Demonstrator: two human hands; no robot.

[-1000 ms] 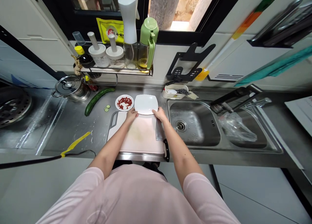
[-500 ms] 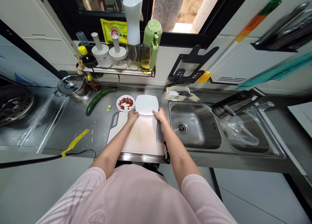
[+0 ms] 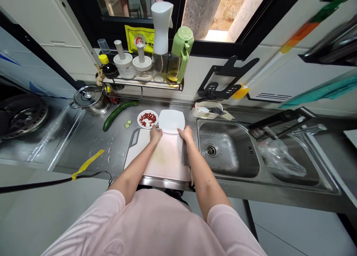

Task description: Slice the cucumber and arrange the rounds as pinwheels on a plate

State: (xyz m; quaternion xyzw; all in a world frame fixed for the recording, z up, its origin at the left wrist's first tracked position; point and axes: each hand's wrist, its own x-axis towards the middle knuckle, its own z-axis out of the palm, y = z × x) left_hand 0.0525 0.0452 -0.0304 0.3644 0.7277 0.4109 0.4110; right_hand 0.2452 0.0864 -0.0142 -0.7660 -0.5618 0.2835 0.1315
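Observation:
A white, rounded-square plate (image 3: 171, 120) lies at the far edge of the cutting board (image 3: 164, 159). My left hand (image 3: 155, 134) pinches its near left corner, while my right hand (image 3: 186, 133) has the near right corner between thumb and fingers. Just left of it, close to my left fingers, is a round white plate (image 3: 140, 120) bearing chopped red pieces (image 3: 148, 118). Along the board's right side, partly behind my right forearm, a knife blade (image 3: 184, 155) is visible.
A cucumber (image 3: 118, 113) and several cucumber slices (image 3: 127, 125) lie to the left, near a lidded pot (image 3: 92, 100). The sink (image 3: 228, 148) is at right. A rack (image 3: 156, 84) with bottles and jars hangs behind; a yellow strap (image 3: 88, 163) lies at front left.
The view has shifted slightly, moving the whole scene a little rightward in the picture. Both hands stay at the white plate's near corners, and the plate sits in about the same place.

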